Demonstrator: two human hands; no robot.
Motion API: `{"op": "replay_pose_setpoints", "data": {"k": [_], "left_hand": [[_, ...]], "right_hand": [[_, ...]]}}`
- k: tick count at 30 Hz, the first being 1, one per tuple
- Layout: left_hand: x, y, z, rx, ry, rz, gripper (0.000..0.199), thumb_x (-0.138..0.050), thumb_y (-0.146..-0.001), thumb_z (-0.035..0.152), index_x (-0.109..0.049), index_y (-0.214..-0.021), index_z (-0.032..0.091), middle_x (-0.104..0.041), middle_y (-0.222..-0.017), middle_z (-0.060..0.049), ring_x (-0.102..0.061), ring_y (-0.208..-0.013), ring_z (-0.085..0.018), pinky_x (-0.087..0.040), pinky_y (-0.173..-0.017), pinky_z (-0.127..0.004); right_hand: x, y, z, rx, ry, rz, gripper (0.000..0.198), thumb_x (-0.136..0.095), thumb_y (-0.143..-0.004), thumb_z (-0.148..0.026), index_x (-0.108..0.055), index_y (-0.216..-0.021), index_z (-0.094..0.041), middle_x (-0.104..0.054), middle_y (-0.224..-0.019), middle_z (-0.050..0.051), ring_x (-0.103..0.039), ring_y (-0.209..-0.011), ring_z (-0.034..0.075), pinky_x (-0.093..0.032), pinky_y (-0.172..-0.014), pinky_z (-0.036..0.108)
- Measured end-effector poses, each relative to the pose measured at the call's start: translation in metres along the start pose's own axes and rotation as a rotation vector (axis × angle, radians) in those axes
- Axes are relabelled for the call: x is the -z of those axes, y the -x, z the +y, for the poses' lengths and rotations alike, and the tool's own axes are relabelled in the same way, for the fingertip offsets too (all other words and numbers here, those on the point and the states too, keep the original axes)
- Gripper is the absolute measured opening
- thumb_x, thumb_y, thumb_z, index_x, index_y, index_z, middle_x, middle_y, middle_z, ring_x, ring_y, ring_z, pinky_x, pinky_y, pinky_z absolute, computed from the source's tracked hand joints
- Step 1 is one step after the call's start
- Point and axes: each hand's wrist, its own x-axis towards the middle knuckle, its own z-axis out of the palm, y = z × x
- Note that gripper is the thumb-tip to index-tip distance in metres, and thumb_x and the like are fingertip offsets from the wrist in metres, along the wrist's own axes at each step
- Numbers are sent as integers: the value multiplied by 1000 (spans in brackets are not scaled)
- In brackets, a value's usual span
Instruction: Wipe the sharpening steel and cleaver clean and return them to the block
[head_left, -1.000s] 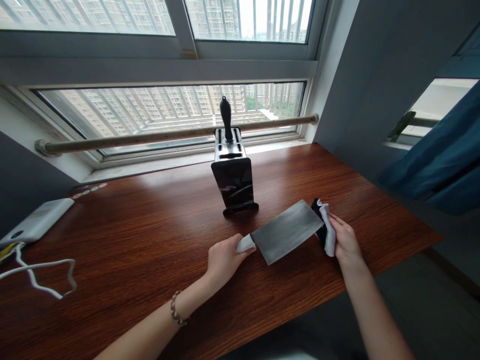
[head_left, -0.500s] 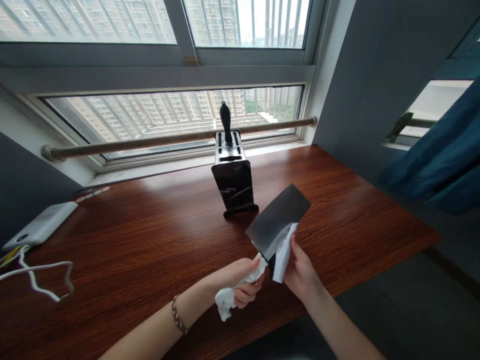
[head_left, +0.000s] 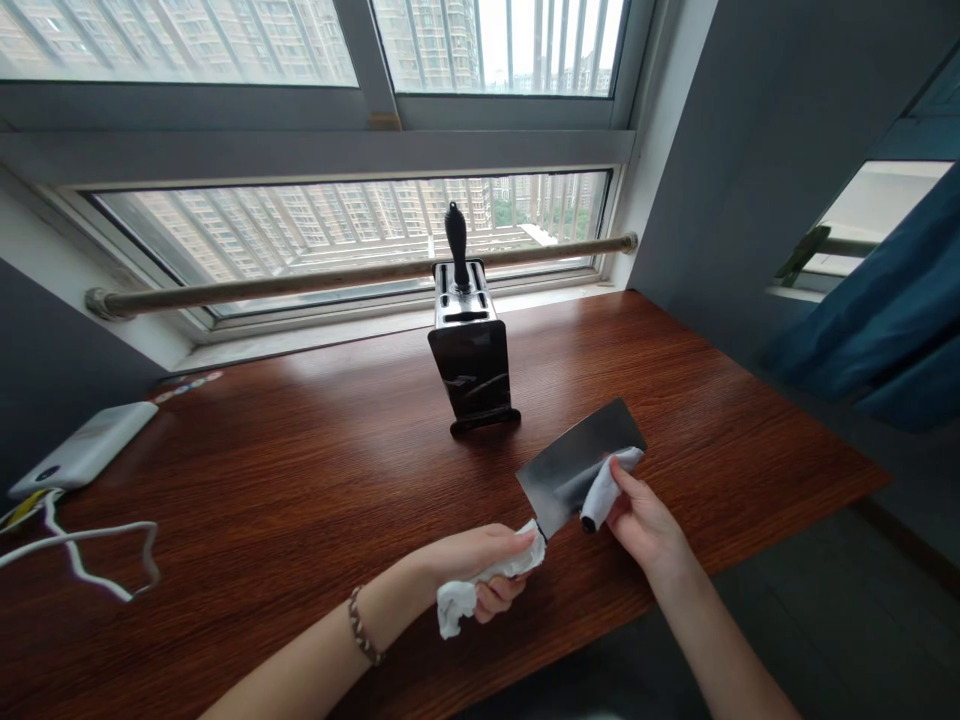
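Note:
A cleaver [head_left: 571, 462] with a broad grey blade is held over the front of the table, its blade pointing up and to the right. Around its handle, which is wrapped in crumpled white tissue [head_left: 454, 604], my left hand [head_left: 491, 565] is closed. My right hand [head_left: 643, 515] pinches a folded white cloth [head_left: 609, 488] against the blade's near edge, close to its far end. A dark tip shows at the cloth's lower end; what it is I cannot make out. Beyond the blade stands a black and metal knife block [head_left: 471, 375] with one black handle [head_left: 456, 235] sticking up.
The brown wooden table [head_left: 300, 480] reaches to the window sill. At the left lie a white box-like device [head_left: 86, 448] and a loose white cable [head_left: 105, 590]. A horizontal rail [head_left: 337, 283] runs across the window. A blue curtain [head_left: 877, 320] hangs at the right.
My right hand and the cloth have moved right and up along the blade, away from the handle. The cleaver has tilted further to the right. My left hand keeps its hold.

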Motion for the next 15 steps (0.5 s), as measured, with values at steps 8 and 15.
{"op": "replay_pose_setpoints", "data": {"k": [8,15], "left_hand": [[4,8,2,-17,-9,-99,35,-58,-80,44,-39,-66,18,-28,-50,7,-22,-38,-3,-16,-36,-17],[7,13,6,51,-14,-195,32,-58,-81,24,-36,-59,17,-24,-48,7,-20,-37,-3,-15,-36,-18]], "right_hand": [[1,-16,-38,96,-23,118,14,-54,-86,-9,-62,-79,-18,-67,-76,-1,-65,-63,8,-56,-63,15],[8,-6,-94,542,-4,178,11,-59,-86,-23,-63,-96,-22,-66,-93,-1,-64,-81,12,-57,-65,25]]}}
